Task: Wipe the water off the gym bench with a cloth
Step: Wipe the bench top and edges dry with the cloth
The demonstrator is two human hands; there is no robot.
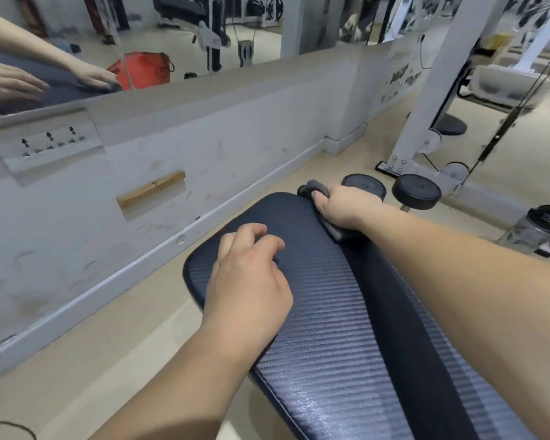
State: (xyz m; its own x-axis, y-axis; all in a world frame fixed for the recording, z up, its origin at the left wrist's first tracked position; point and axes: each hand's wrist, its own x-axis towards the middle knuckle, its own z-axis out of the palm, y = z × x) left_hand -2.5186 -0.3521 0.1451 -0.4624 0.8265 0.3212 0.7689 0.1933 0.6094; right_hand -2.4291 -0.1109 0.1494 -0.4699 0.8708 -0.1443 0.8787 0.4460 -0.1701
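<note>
The gym bench (346,344), its ribbed dark pad cut off at the lower edge, shows a pale sheen close in; whether that is water is unclear. The left hand (248,277) rests on the pad, fingers loosely bent and holding nothing. At the far end the right hand (346,208) grips a grey cloth (318,187), which is mostly hidden beneath it. Around the bench are a beige floor (124,328) and a scuffed grey wall (204,138), with a mirror (178,33) above.

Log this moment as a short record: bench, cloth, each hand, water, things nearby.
bench: dark ribbed pad
cloth: grey, bunched, at the bench's far end
right hand: grips the cloth there
left hand: rests on the bench, holds nothing
water: pale sheen on the bench near the camera; cannot tell if wet
nearby: dumbbell and clear bottle on the floor, right of the bench
</note>
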